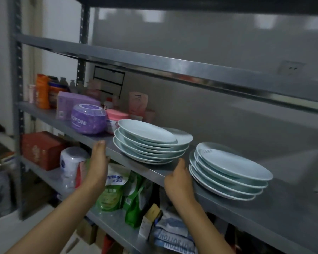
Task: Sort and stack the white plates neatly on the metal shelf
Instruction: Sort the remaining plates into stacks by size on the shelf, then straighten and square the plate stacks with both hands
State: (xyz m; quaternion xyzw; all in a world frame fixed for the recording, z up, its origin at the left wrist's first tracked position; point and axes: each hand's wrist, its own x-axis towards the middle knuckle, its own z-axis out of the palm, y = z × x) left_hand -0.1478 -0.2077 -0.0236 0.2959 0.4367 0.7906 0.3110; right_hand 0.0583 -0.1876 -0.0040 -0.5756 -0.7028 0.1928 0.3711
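Observation:
Two stacks of pale white plates stand on the grey metal shelf [292,204]. The left stack [151,143] holds several plates, unevenly piled and overhanging the front edge. The right stack [228,173] also holds several plates, fanned out of line. My left hand [97,158] is raised in front of the shelf edge, just left of the left stack, fingers straight, holding nothing. My right hand [178,180] sits at the shelf's front edge between the two stacks, close to the right stack's lower plates; whether it touches them I cannot tell.
Left of the plates stand a purple tub [88,119], a pink-lidded jar [116,116], a purple box and several bottles. The shelf below holds green refill pouches [114,187], a red box [42,149] and a white jar. To the right of the plates the shelf shows bare metal.

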